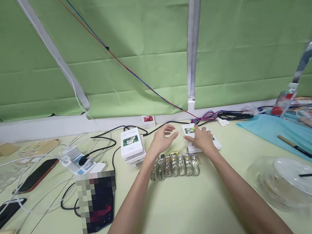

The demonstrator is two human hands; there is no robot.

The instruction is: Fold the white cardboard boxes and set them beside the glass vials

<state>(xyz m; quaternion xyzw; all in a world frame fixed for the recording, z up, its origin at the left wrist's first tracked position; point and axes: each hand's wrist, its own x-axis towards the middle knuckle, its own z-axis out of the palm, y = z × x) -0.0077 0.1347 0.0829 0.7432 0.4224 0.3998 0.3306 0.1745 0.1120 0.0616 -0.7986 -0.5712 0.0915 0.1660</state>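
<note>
My left hand (163, 138) hovers above the bottles with its fingers curved and apart, holding nothing. My right hand (203, 137) has its thumb and fingers on a small white box (187, 128) with a green-and-white flower picture. Beneath that hand, another flat white box (216, 143) shows partly. A row of several small clear glass bottles (181, 165) with gold-coloured parts lies between my forearms, close to both hands. To the left of my left hand stands a stack of white boxes (131, 145), the top one printed with the same kind of picture.
Phones (39, 174), a power strip (77, 162) and tangled cables crowd the left side. A small white-and-red box (148, 121) stands at the back. On the right are a clear round plastic container (304, 178), a blue cloth (264, 133) and a bottle (284, 100).
</note>
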